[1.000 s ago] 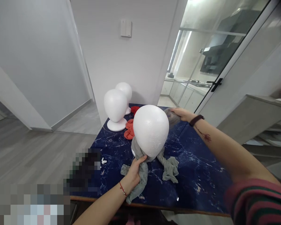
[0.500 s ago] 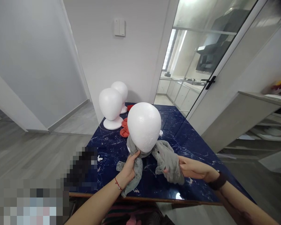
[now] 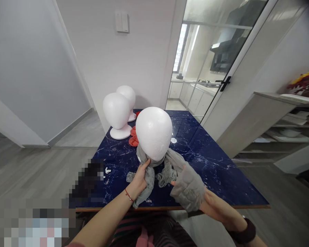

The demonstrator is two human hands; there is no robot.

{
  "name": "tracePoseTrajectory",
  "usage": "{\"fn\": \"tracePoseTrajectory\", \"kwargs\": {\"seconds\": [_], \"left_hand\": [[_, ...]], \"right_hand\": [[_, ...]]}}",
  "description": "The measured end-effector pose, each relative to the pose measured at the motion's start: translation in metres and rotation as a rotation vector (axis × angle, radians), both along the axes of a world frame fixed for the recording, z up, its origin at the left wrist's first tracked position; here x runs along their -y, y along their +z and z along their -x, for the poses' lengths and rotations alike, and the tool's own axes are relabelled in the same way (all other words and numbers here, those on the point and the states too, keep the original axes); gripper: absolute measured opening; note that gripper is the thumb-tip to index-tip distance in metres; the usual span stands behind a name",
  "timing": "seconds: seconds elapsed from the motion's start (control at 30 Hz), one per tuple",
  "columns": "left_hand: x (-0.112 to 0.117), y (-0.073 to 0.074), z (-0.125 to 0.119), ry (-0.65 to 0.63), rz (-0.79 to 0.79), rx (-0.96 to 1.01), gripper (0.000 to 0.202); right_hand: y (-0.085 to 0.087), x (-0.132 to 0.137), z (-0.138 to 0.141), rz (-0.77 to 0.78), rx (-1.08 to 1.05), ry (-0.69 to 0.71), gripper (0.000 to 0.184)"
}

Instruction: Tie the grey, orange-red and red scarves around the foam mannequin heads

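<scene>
A white foam mannequin head stands upright near the middle of the table. Round its neck goes a thin grey scarf, whose ends hang down in front. My left hand is closed on the scarf at the left of the neck, thumb on top just under the chin. To the right, my right hand is mostly covered by the other end, fingertips showing at its edge. It grips the gathered cloth, pulled taut from the neck towards me.
Two more white foam heads stand at the table's back left, with red cloth beside them. Small white bits lie on the dark blue marbled table. A glass door and a shelf unit stand right.
My right hand has moved down and towards me, drawing its scarf end out tighter, and the cloth now wraps over the hand. My left hand keeps its hold. The camera view has shifted slightly.
</scene>
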State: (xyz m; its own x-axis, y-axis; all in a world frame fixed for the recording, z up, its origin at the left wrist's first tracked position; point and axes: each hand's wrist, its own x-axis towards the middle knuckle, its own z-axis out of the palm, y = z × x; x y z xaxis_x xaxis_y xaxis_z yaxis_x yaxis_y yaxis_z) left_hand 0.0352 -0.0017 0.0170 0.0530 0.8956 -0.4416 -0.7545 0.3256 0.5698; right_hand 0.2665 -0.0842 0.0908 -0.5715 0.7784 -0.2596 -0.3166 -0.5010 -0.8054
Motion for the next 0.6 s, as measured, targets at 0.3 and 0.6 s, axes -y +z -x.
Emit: {"fn": "tracePoseTrajectory", "kwargs": {"seconds": [0.3,0.6], "left_hand": [[-0.002,-0.004,0.001,-0.038,0.008,0.014,0.044],[-0.001,0.0,0.0,-0.004,0.009,-0.024,0.035]], "right_hand": [[0.002,0.01,-0.05,0.057,0.181,-0.382,0.058],[0.044,0.033,-0.032,-0.169,0.592,0.334,0.05]]}}
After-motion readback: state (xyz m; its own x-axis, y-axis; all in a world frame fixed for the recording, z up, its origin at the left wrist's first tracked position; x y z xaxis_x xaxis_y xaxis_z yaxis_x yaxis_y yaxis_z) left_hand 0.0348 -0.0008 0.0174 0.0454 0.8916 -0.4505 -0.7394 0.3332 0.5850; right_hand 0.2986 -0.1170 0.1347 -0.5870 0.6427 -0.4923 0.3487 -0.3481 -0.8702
